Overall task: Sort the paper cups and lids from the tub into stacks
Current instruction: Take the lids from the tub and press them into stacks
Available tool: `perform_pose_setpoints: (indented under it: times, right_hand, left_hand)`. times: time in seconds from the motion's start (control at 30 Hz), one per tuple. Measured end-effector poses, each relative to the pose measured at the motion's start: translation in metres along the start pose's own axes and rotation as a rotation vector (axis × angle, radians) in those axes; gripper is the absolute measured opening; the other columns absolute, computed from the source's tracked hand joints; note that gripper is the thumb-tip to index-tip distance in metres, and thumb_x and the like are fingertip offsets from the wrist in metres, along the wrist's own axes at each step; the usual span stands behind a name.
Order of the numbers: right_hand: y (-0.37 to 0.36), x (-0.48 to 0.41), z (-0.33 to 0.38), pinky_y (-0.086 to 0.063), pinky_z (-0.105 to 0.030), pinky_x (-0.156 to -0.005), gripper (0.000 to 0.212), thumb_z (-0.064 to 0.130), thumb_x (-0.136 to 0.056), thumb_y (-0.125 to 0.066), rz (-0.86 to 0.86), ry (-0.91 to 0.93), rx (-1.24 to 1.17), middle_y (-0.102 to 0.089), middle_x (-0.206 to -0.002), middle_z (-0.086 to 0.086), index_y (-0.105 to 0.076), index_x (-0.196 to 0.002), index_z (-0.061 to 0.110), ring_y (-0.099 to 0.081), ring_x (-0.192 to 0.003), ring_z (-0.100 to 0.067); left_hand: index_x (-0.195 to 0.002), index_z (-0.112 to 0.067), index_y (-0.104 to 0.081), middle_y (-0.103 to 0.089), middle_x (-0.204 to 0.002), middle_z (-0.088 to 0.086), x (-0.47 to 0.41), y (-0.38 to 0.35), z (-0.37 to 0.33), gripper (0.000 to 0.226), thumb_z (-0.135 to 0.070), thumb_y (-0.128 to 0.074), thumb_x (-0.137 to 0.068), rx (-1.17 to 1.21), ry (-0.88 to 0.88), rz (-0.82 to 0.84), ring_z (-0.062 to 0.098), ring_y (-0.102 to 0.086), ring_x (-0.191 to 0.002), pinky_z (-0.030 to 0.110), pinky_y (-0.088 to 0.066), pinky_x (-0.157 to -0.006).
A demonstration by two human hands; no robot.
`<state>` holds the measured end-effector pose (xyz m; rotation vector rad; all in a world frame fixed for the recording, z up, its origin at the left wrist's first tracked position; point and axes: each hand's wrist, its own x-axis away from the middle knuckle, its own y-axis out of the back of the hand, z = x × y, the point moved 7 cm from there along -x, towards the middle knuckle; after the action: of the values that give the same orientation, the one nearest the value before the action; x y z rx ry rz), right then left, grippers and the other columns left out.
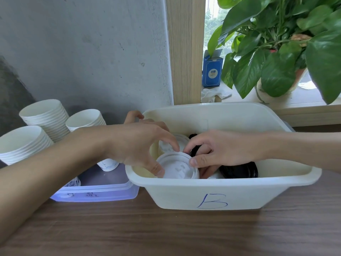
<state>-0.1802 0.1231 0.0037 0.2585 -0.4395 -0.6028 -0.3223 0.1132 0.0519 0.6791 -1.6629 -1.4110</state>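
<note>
Pinching white lid inside tub | curling fingers of left hand and right hand onto opposite rims | probably freeing it from black lids for separate stacking

Matt plastic tub, glossy black lids, wood-grain table.

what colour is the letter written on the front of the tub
Blue, a handwritten B on the white tub, seen in the head view.
</note>
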Motion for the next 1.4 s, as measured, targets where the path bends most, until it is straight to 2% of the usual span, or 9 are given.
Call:
perform_pose_setpoints:
  times: [0.33,0.5,0.6,0.7,0.9,1.03,1.13,1.27,1.4]
  right_hand:
    - [0.025,0.014,0.009,-0.06,-0.036,-0.074,0.019,0.021,-0.093,-0.061,-0.166,0.009,0.117,-0.072,-0.093,-0.016,-0.063,-0.105,0.007,-0.073,-0.08,-0.026]
    - [0.061,0.025,0.013,-0.059,-0.038,-0.076,0.017,0.029,-0.087,-0.066,-0.415,0.012,0.442,-0.07,-0.088,0.008,-0.065,-0.101,0.02,-0.069,-0.08,-0.017]
    - [0.063,0.024,0.005,-0.052,-0.03,-0.087,0.036,0.034,-0.083,-0.072,-0.374,-0.033,0.56,-0.063,-0.107,0.008,-0.058,-0.115,0.029,-0.062,-0.094,-0.011]
    - [0.054,0.017,0.0,-0.041,-0.012,-0.079,0.06,0.036,-0.08,-0.075,-0.289,-0.051,0.605,-0.055,-0.117,0.006,-0.047,-0.133,0.035,-0.052,-0.1,-0.006]
    - [0.042,-0.001,0.005,-0.038,-0.022,-0.086,0.062,0.042,-0.076,-0.076,-0.3,0.07,0.753,-0.055,-0.098,0.019,-0.05,-0.132,0.04,-0.041,-0.104,-0.012]
    - [0.038,-0.012,-0.001,-0.041,-0.037,-0.095,0.061,0.05,-0.073,-0.074,-0.298,0.031,0.846,-0.059,-0.111,0.01,-0.051,-0.129,0.041,-0.042,-0.109,-0.019]
    - [0.038,-0.013,-0.001,-0.037,-0.034,-0.088,0.055,0.051,-0.073,-0.074,-0.332,0.035,0.886,-0.057,-0.109,0.009,-0.053,-0.122,0.037,-0.044,-0.108,-0.022]
    - [0.038,-0.007,0.004,-0.036,-0.034,-0.086,0.047,0.048,-0.071,-0.077,-0.347,0.051,0.864,-0.054,-0.101,0.006,-0.056,-0.111,0.034,-0.048,-0.098,-0.017]
    - [0.038,0.001,0.005,-0.042,-0.029,-0.074,0.041,0.036,-0.071,-0.081,-0.34,0.063,0.77,-0.045,-0.102,0.002,-0.053,-0.101,0.032,-0.049,-0.087,-0.015]
  left_hand:
    - [-0.123,-0.054,-0.05,-0.05,-0.122,-0.025,0.0,0.003,-0.003,0.057,-0.062,-0.073,-0.073,-0.022,0.009,0.001,-0.001,-0.04,-0.12,0.04,-0.004,-0.111]
    - [-0.126,-0.05,-0.05,-0.053,-0.12,-0.021,-0.005,0.007,-0.012,0.05,-0.06,-0.067,-0.08,-0.058,0.0,-0.042,0.003,-0.045,-0.117,0.037,-0.004,-0.112]
    - [-0.125,-0.049,-0.05,-0.054,-0.115,-0.02,-0.014,0.008,-0.019,0.045,-0.062,-0.062,-0.083,-0.061,-0.011,-0.063,0.007,-0.045,-0.108,0.032,-0.009,-0.105]
    - [-0.126,-0.05,-0.049,-0.055,-0.111,-0.023,-0.021,0.004,-0.02,0.047,-0.068,-0.057,-0.083,-0.061,-0.001,-0.024,0.008,-0.04,-0.104,0.03,-0.016,-0.104]
    - [-0.129,-0.045,-0.052,-0.061,-0.12,-0.02,-0.024,-0.002,-0.022,0.05,-0.066,-0.058,-0.084,-0.018,-0.02,0.085,0.009,-0.053,-0.114,0.03,-0.044,-0.096]
    - [-0.13,-0.043,-0.052,-0.059,-0.118,-0.019,-0.023,-0.001,-0.025,0.047,-0.06,-0.059,-0.087,-0.03,-0.019,0.135,0.008,-0.051,-0.109,0.024,-0.039,-0.085]
    - [-0.13,-0.043,-0.051,-0.058,-0.121,-0.019,-0.022,-0.002,-0.023,0.045,-0.057,-0.061,-0.088,-0.022,-0.006,0.162,0.009,-0.049,-0.107,0.02,-0.034,-0.076]
    - [-0.138,-0.042,-0.046,-0.055,-0.127,-0.018,-0.02,-0.001,-0.023,0.05,-0.052,-0.061,-0.091,-0.02,0.024,0.18,0.01,-0.042,-0.106,0.023,-0.03,-0.081]
    - [-0.139,-0.041,-0.045,-0.047,-0.111,-0.022,-0.018,0.0,-0.024,0.05,-0.051,-0.059,-0.092,-0.019,0.025,0.189,0.009,-0.038,-0.107,0.022,-0.026,-0.085]
